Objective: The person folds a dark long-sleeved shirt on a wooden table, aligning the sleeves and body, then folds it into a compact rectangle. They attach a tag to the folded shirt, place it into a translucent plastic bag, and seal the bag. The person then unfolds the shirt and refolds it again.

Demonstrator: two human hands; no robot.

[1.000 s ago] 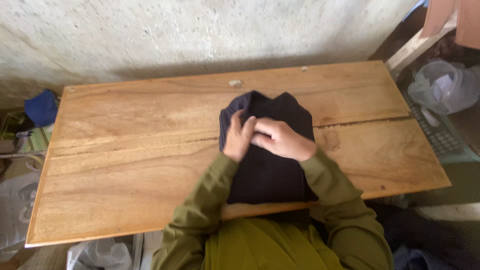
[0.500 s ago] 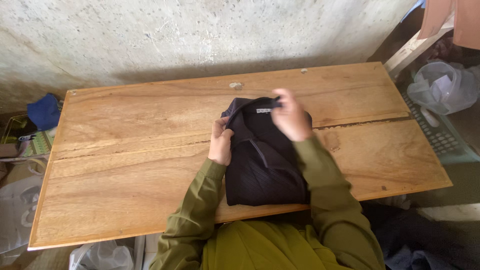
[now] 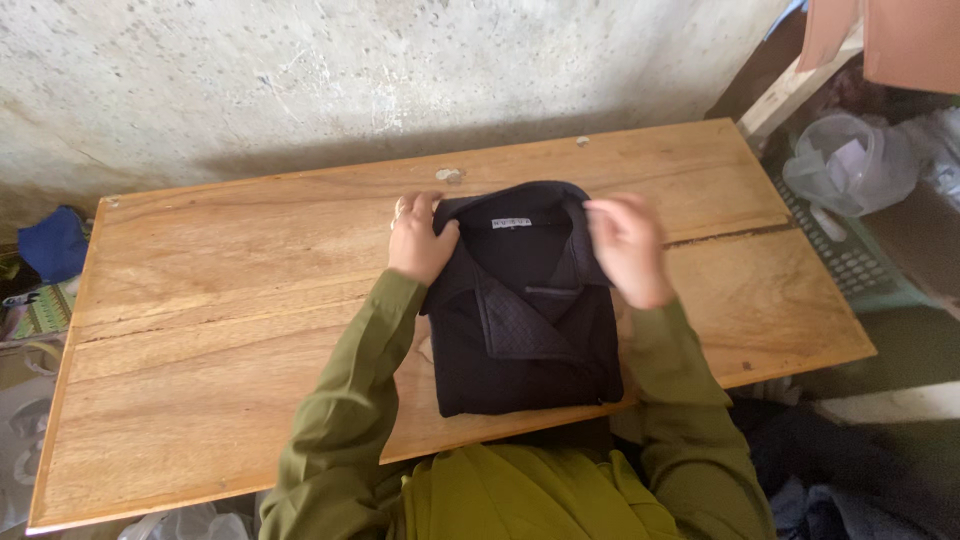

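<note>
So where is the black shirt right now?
In the head view the folded black shirt lies on the wooden table, right of its centre near the front edge. The left hand and right hand hold its collar corners.

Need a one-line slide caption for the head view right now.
Both hands, left hand and right hand, grip the collar of a folded black shirt on a wooden table.

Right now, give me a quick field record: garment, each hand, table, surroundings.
Garment: black collared shirt, folded into a rectangle, collar toward the wall, lying flat on the table.
Left hand: left hand on the collar's left edge, gripping it.
Right hand: right hand pinching the collar's right edge.
Table: wooden table, shirt near its front edge.
Surroundings: concrete wall behind; clear plastic bag at right; blue cloth at left.
</note>
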